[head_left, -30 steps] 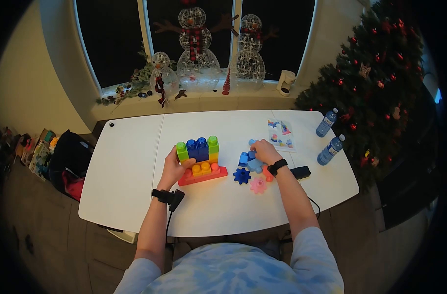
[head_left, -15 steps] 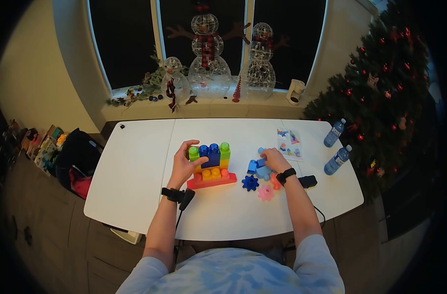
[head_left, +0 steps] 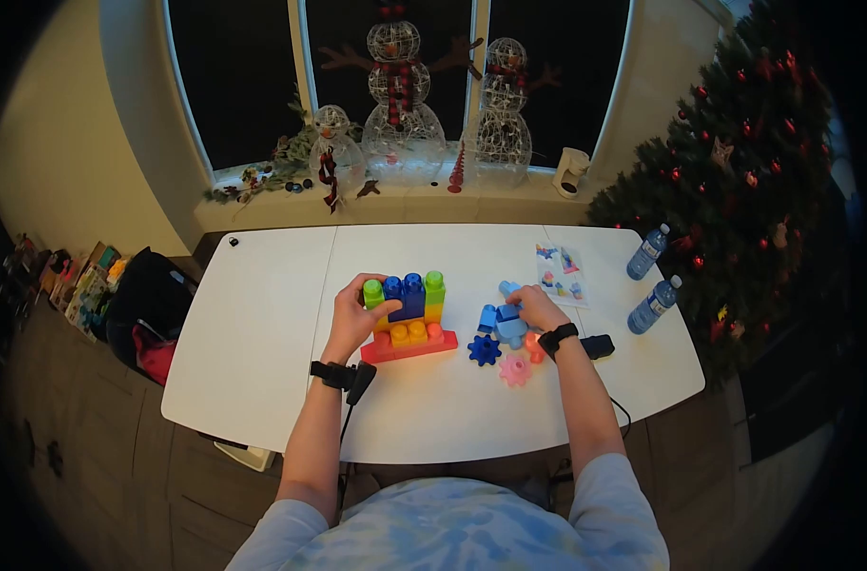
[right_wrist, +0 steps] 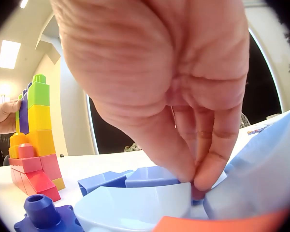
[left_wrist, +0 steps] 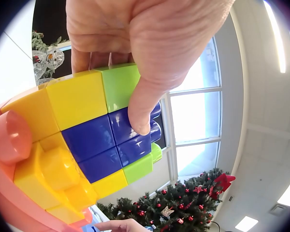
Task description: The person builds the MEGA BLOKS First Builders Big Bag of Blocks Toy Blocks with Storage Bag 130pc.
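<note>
My left hand (head_left: 352,319) holds the upper left end of a toy building-block wall (head_left: 409,306) standing on a red base. In the left wrist view its thumb (left_wrist: 141,113) presses a dark blue block (left_wrist: 89,140), while the other fingers are behind the green block (left_wrist: 120,87). My right hand (head_left: 536,308) reaches down into a pile of light blue blocks (head_left: 509,333). Its thumb and fingertips come together between the pieces in the right wrist view, beside a curved light blue piece (right_wrist: 135,205); I cannot tell whether they pinch one.
A dark blue gear (head_left: 484,350), a pink gear (head_left: 514,369) and an orange piece (head_left: 535,348) lie near the pile. Behind it is a picture sheet (head_left: 561,271). Two water bottles (head_left: 648,252) stand at the right; a black device (head_left: 598,346) lies by my right wrist.
My left hand has shifted up the wall, its thumb going from the lower rows to the dark blue blocks. My right hand stays at the light blue pile. The head view has shifted slightly.
</note>
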The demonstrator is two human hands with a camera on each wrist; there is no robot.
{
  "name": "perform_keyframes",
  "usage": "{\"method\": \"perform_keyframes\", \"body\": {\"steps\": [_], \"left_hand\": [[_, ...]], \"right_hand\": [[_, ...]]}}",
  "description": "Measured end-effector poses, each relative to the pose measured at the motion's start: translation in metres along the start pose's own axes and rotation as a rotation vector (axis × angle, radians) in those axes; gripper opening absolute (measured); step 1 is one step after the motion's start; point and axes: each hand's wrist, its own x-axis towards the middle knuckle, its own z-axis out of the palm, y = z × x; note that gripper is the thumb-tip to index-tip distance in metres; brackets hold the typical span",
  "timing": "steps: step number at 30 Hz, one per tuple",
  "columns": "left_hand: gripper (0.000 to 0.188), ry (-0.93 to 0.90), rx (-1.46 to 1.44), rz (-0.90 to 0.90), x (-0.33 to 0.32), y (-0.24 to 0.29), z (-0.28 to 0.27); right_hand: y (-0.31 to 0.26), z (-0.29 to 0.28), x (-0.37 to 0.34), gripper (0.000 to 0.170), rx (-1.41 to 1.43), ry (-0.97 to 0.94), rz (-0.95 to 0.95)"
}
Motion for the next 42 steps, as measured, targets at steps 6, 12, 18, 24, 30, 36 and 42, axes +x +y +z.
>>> {"method": "perform_keyframes", "body": {"steps": [6,12,18,24,30,36,42], "left_hand": [[0.04,-0.001,-0.051,-0.005,0.001,-0.005,0.001],[0.039,0.0,-0.047,-0.008,0.001,-0.008,0.001],[0.04,-0.004,-0.008,0.003,0.0,-0.003,0.0],[0.041,-0.016,-0.028,-0.012,0.0,-0.004,-0.002],[0.043,-0.022,-0.061,-0.009,0.0,-0.007,0.0],[0.044,-0.028,-0.035,0.012,0.001,-0.011,-0.001],[0.043,-0.03,0.0,0.011,0.001,-0.008,-0.001]], "right_hand": [[0.0,-0.002,-0.004,0.032,-0.056,-0.06,-0.011],[-0.052,-0.053,0.001,0.031,0.112,0.163,-0.106],[-0.187,-0.098,0.008,0.028,0.299,0.227,-0.486],[-0.234,-0.058,0.04,0.026,0.15,0.152,-0.668],[-0.251,-0.049,0.045,0.023,0.039,0.073,-0.648],[-0.248,-0.042,0.039,0.026,0.051,0.063,-0.621],[-0.233,-0.047,0.033,0.025,0.202,0.174,-0.617]]}}
